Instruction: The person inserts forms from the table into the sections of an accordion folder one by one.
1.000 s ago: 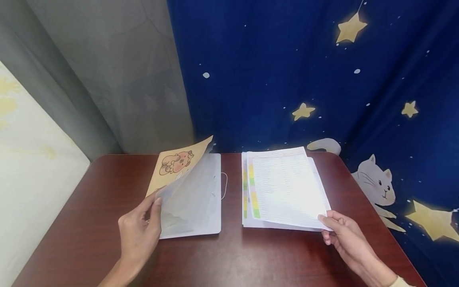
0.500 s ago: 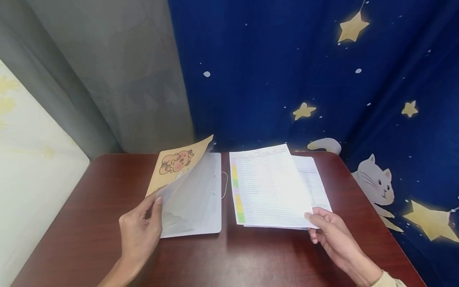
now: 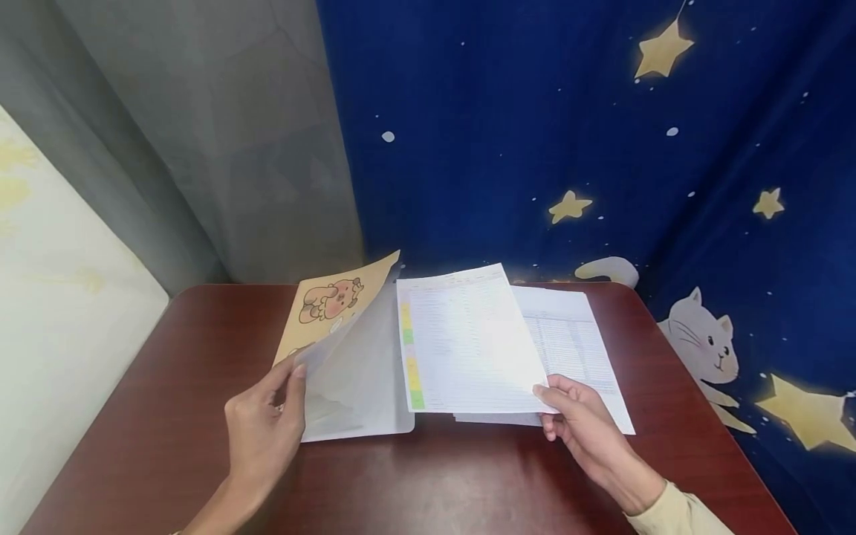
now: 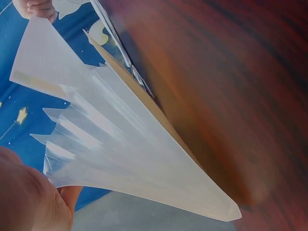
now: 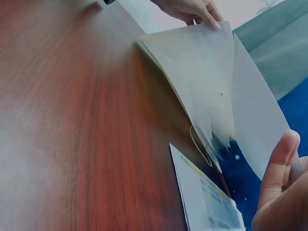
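Note:
In the head view my left hand point(image 3: 266, 416) pinches the lifted tan cover of a document folder point(image 3: 324, 301) with a cartoon animal on it. Translucent pocket sheets point(image 4: 96, 125) fan out inside the folder in the left wrist view. My right hand point(image 3: 582, 416) pinches the lower right corner of a printed sheet of paper point(image 3: 461, 334), thumb on top. A coloured strip runs down that sheet's left side. It hangs raised, its left edge overlapping the folder's right edge from above. Behind it, a stack of printed papers point(image 3: 582, 342) lies on the table, partly hidden.
The reddish-brown wooden table point(image 3: 468, 483) carries everything. A pale elastic loop point(image 5: 199, 147) sticks out from the folder's edge. Behind the table hang a grey curtain point(image 3: 267, 148) and a blue star-patterned curtain point(image 3: 468, 148). A white wall point(image 3: 60, 312) stands at left.
My right hand has moved left with the sheet, from above the paper stack to the folder's right edge, uncovering more of the stack. My left hand keeps holding the folder cover up, nearly still.

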`<state>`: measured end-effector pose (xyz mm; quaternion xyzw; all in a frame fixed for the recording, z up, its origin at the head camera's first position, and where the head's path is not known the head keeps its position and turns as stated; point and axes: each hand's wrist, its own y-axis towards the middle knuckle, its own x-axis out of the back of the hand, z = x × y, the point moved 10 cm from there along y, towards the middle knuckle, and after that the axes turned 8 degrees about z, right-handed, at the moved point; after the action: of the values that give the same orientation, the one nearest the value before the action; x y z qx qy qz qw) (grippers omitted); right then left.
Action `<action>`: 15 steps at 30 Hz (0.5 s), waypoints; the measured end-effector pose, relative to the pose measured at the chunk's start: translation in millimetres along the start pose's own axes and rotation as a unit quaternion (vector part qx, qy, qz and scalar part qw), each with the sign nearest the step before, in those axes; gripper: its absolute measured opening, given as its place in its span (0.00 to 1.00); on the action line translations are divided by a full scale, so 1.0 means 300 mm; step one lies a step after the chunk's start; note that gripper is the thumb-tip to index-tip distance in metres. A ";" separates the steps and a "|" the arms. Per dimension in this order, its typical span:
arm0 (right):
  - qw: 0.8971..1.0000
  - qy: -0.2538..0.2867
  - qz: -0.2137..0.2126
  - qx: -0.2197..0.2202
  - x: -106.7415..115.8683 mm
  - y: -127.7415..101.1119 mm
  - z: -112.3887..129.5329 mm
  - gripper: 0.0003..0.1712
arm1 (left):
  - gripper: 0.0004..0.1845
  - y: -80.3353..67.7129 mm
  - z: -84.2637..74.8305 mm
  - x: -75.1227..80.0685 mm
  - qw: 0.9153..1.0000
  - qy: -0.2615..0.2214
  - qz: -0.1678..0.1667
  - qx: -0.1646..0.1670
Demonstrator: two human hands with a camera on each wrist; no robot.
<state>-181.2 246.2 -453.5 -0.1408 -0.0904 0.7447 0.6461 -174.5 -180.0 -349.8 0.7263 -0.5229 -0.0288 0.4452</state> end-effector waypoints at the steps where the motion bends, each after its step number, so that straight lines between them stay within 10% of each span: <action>1: 1.000 0.001 0.002 0.000 -0.007 0.007 0.001 0.10 | 0.17 0.000 0.001 0.000 1.000 -0.001 -0.001 0.001; 15: 1.000 0.014 0.002 0.006 -0.082 0.084 0.002 0.10 | 0.15 -0.003 0.010 -0.008 1.000 -0.006 0.009 0.011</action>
<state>-202.0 218.2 -458.6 -0.1474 -0.0762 0.7447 0.6464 -176.5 -180.1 -353.1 0.7261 -0.5326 -0.0233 0.4343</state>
